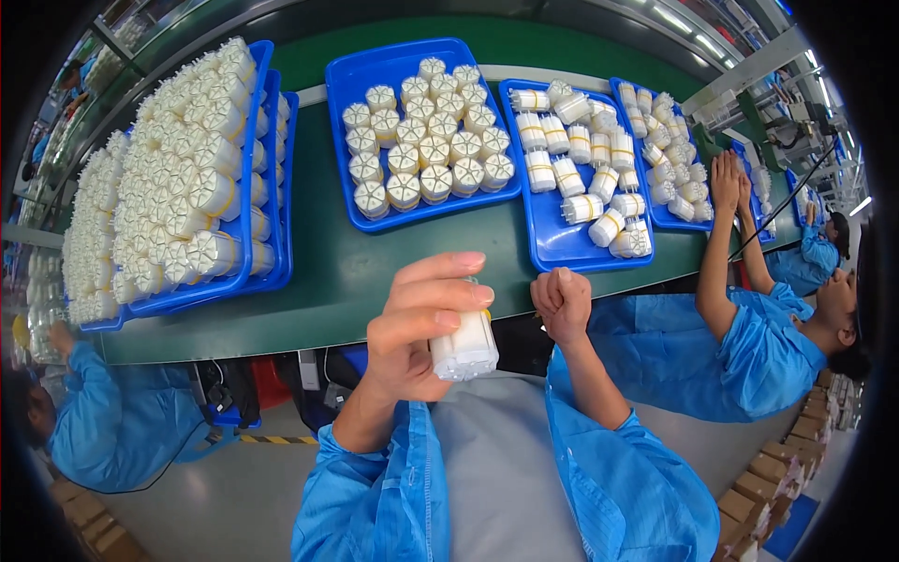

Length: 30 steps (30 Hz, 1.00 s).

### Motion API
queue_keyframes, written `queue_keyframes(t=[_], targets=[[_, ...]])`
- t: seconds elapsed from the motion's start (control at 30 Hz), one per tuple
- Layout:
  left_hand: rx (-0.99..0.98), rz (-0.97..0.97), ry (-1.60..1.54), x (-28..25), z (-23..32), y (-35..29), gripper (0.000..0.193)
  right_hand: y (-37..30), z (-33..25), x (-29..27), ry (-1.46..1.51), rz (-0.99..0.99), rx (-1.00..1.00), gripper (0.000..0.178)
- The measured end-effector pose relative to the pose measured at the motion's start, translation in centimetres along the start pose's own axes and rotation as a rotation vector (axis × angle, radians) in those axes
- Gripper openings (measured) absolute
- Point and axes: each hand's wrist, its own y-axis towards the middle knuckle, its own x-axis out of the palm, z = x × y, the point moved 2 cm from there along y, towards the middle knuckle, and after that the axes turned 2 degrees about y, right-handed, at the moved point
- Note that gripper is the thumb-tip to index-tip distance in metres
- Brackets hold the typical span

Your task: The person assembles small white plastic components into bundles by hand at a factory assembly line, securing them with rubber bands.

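Note:
My left hand (412, 328) grips a white cylindrical part (464, 348) with a yellow band, its fingers and thumb wrapped round it. The part is tilted, with its whitish, ridged end toward me, in front of the table edge. My right hand (563, 305) is curled into a loose fist with nothing showing in it. It is just below the near edge of a blue tray (571, 255) of similar white parts, most of them lying on their sides. Straight ahead, another blue tray (351, 80) holds upright parts in rows, their ends marked with a star-like pattern.
At the left, stacked blue trays (260, 70) carry many white parts (192, 169). Farther right stands another filled blue tray (691, 225), beside a co-worker's hands (729, 183). Green table surface (309, 314) shows between the trays. Another person in blue (117, 417) works at the left.

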Motion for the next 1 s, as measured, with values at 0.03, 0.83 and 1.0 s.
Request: queue_keyframes(t=[0.03, 0.83, 1.0], targets=[[-0.009, 0.000, -0.004, 0.0, -0.2, 0.2, 0.044, 0.0, 0.0, 0.0, -0.007, -0.005, -0.009, 0.051], [0.185, -0.169, 0.630, -2.5, -2.6, 1.3, 0.044, 0.4, -0.5, 0.3, 0.061, 0.065, 0.080, 0.047], [-0.082, -0.145, 0.610, -1.7, -1.6, -0.2, 0.055, 1.8, -8.1, 7.2, 0.359, -0.156, -0.325, 0.045]])
